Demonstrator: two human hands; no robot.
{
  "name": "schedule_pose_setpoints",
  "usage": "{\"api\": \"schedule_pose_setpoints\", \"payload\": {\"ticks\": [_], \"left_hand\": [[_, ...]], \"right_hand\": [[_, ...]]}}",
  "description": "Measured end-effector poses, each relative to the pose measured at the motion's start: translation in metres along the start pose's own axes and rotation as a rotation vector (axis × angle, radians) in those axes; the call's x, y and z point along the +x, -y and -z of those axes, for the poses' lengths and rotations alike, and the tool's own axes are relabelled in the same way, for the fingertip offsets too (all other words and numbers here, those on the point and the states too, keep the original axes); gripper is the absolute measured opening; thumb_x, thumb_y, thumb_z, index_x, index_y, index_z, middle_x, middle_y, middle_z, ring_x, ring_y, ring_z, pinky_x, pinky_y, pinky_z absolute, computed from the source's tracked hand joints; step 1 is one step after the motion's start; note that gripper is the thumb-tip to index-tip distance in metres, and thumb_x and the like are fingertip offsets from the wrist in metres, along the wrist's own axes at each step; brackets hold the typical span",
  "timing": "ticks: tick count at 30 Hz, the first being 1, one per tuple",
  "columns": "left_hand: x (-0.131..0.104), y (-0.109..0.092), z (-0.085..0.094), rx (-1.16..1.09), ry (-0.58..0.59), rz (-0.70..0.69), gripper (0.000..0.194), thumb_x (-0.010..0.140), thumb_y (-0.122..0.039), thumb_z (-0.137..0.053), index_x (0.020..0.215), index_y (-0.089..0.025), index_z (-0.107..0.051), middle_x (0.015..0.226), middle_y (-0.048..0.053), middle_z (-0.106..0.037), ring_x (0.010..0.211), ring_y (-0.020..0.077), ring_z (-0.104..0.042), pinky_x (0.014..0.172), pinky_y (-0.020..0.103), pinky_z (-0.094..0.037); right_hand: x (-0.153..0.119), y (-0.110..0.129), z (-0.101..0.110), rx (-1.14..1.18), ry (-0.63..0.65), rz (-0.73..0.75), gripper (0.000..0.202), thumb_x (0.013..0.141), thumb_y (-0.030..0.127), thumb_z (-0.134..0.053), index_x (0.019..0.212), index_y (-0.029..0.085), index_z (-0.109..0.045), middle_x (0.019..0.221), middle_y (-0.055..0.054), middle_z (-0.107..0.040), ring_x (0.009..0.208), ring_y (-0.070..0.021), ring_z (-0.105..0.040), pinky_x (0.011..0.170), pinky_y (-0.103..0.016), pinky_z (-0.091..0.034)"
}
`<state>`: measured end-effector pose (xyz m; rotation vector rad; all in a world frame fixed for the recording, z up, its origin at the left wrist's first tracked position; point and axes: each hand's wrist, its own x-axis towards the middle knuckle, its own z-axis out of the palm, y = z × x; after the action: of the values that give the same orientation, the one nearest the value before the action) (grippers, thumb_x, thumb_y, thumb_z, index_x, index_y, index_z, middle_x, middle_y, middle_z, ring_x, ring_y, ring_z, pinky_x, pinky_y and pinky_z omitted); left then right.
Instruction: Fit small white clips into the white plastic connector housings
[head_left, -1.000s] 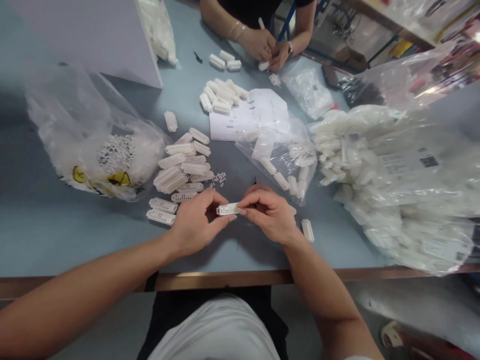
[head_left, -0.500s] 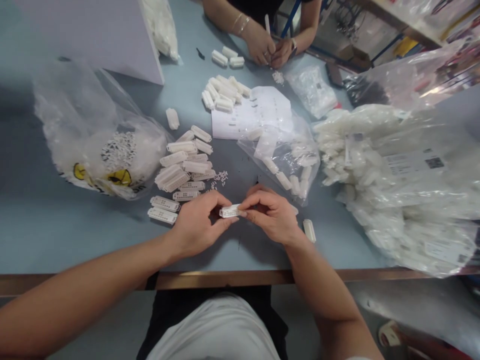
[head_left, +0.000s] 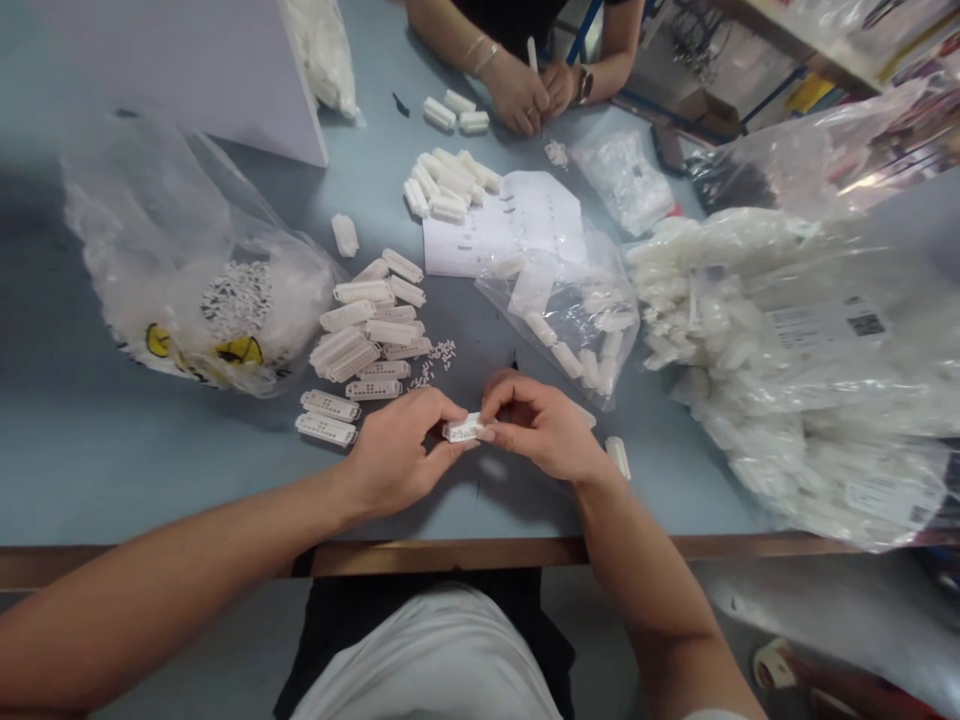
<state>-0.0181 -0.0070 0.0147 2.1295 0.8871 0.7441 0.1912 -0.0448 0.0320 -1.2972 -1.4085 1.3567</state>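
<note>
Between my two hands is a small white plastic housing [head_left: 463,428] with rows of dark holes on its face. My left hand [head_left: 401,445] pinches its left end between thumb and fingers. At its right end my right hand [head_left: 544,425] is closed, thumb and forefinger pressed on the part; whether a smaller piece is also in those fingers I cannot tell. Left of my hands lies a pile of similar white housings [head_left: 349,350], some showing their holes. Tiny white pieces [head_left: 442,355] are scattered just beyond my left hand. One more housing [head_left: 618,458] lies beside my right wrist.
A clear bag with tiny parts [head_left: 236,300] stands left; a bag of housings [head_left: 566,350] lies ahead. Large plastic bags [head_left: 810,340] fill the right side. Beyond a paper sheet [head_left: 555,215], a co-worker's hands [head_left: 525,95] hold a white pen-like tool. The table edge [head_left: 450,556] is near me.
The housing has shifted slightly right and is tilted a little differently in my fingers. My right hand has moved slightly. Across the table, the co-worker's hands have shifted a little.
</note>
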Motion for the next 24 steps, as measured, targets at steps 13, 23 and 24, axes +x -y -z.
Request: {"api": "schedule_pose_setpoints", "payload": {"ticks": [13, 23, 24], "left_hand": [[0.001, -0.002, 0.002, -0.011, 0.034, 0.061, 0.015, 0.089, -0.036, -0.061, 0.091, -0.022, -0.066, 0.081, 0.000, -0.069, 0.072, 0.0156, -0.064, 0.067, 0.026, -0.048], [-0.011, -0.005, -0.003, -0.001, 0.056, -0.113, 0.011, 0.090, -0.032, -0.061, 0.089, -0.020, -0.059, 0.076, -0.001, -0.064, 0.067, 0.0138, -0.059, 0.063, 0.025, -0.043], [-0.013, -0.005, -0.004, -0.009, 0.092, -0.168, 0.011, 0.090, -0.031, -0.061, 0.089, -0.020, -0.059, 0.075, -0.001, -0.063, 0.067, 0.0139, -0.058, 0.063, 0.025, -0.043]], "right_hand": [[0.001, 0.000, 0.000, 0.202, -0.008, -0.166, 0.032, 0.072, 0.036, -0.087, 0.095, 0.020, -0.070, 0.091, -0.002, -0.071, 0.080, -0.0147, -0.065, 0.072, -0.027, -0.053], [-0.003, -0.005, 0.003, 0.208, 0.057, -0.113, 0.045, 0.070, 0.040, -0.088, 0.105, 0.020, -0.068, 0.095, -0.004, -0.072, 0.084, -0.0167, -0.067, 0.073, -0.029, -0.054], [-0.001, -0.007, 0.004, 0.215, 0.052, -0.094, 0.048, 0.070, 0.042, -0.087, 0.108, 0.021, -0.068, 0.096, -0.005, -0.072, 0.086, -0.0177, -0.067, 0.073, -0.030, -0.054]]}}
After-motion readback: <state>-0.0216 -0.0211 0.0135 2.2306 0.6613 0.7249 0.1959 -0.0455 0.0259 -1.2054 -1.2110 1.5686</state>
